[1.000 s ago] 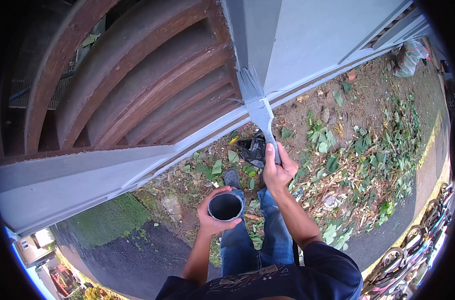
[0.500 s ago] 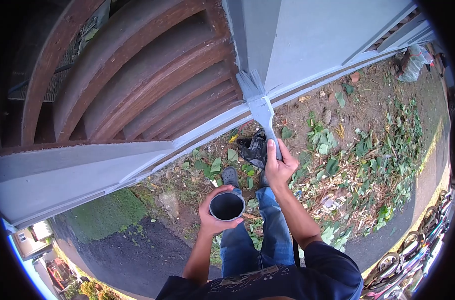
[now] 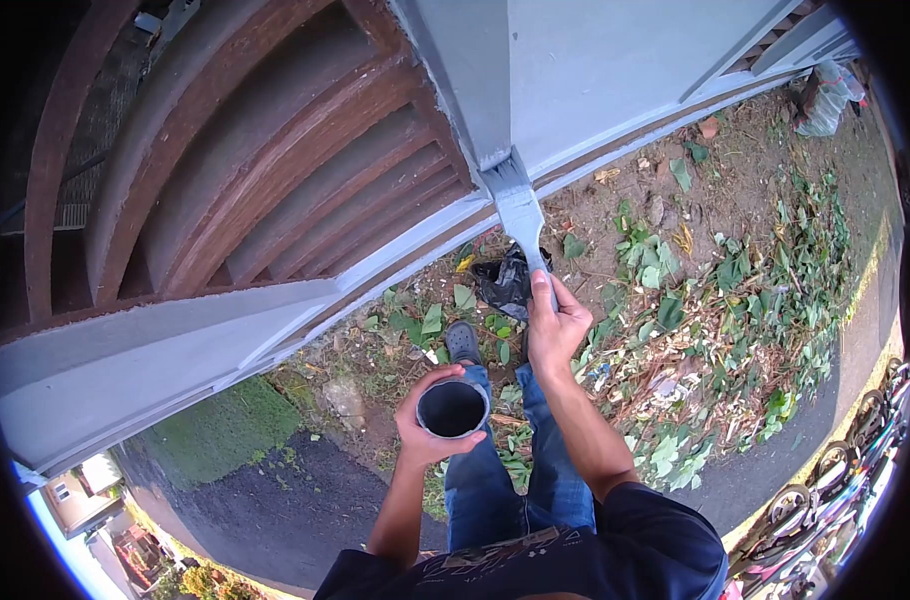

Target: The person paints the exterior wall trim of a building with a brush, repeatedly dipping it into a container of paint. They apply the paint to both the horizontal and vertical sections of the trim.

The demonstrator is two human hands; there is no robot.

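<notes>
My right hand [image 3: 560, 325] grips the handle of a wide paintbrush [image 3: 520, 212], grey with paint. Its bristles press against the base of a grey-painted wall corner [image 3: 480, 90], right beside the brown slatted frame [image 3: 375, 130]. Lower down, my left hand [image 3: 430, 425] is wrapped around a round cup [image 3: 454, 409] with a grey-smeared rim and a dark inside. The cup is held in front of my legs, its opening facing up.
A black plastic bag [image 3: 505, 285] lies on the ground near my feet. Cut leaves and wood chips [image 3: 665, 370] cover the soil at right. Bicycles [image 3: 825, 480] stand at lower right, and a clear plastic bag [image 3: 825, 100] sits by the wall at upper right.
The brush has moved slightly down and its bristles now bunch against the corner's base. My view has shifted a little; the cup stays in my left hand.
</notes>
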